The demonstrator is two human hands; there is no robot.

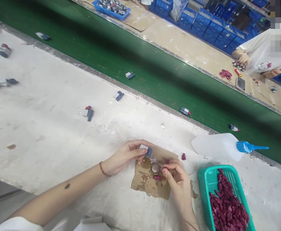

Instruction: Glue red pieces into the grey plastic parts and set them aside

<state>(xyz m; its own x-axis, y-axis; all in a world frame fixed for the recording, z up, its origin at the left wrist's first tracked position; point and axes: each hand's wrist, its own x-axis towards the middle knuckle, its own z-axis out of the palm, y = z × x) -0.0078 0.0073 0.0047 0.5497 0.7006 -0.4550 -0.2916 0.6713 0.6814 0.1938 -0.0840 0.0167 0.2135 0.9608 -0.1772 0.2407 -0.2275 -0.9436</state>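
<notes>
My left hand [124,155] pinches a small grey and white part [147,150] between thumb and fingers, just above a torn piece of brown cardboard [145,183]. My right hand [176,179] is closed in a pinch over the cardboard, beside a small round metal piece [155,167] and a dark red piece [157,177]. What the right fingers hold is too small to make out. A red bracelet is on my left wrist.
A teal basket [209,181] of dark red pieces stands at the right. Behind it lie a white sheet [217,146] and a blue scoop [247,147]. Several small grey parts lie on the white table and on the green belt [130,48]. Another person [262,54] works across the belt.
</notes>
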